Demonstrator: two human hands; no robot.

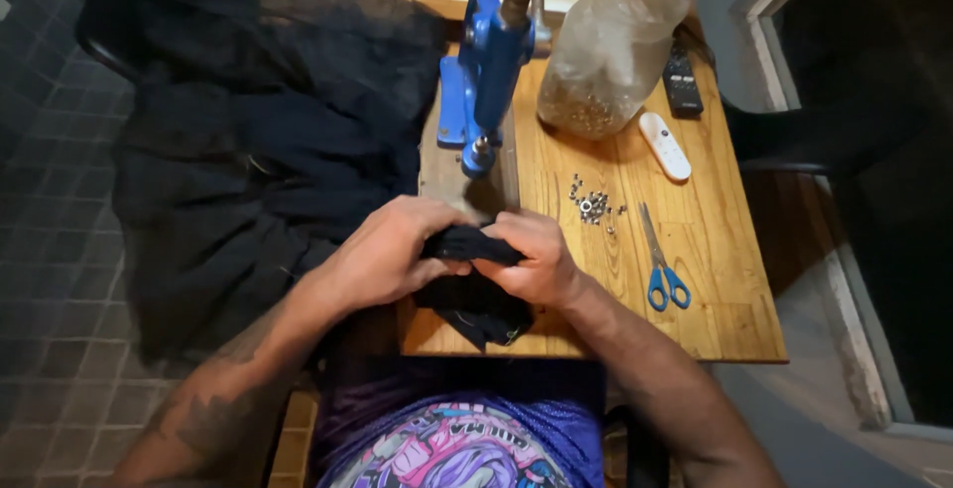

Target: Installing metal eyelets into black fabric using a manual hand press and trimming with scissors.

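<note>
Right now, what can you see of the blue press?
The press is a blue painted metal hand press, upright on a board at the wooden table's left edge. A dull grey handle rises out of frame; a small round die points down at its tip. Dark cloth lies beside it. Neither hand touches it.

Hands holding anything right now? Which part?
Both hands grip a small piece of black fabric at its bunched upper end, left hand and right hand pinching it between fingers; the rest hangs over the table edge.
</note>
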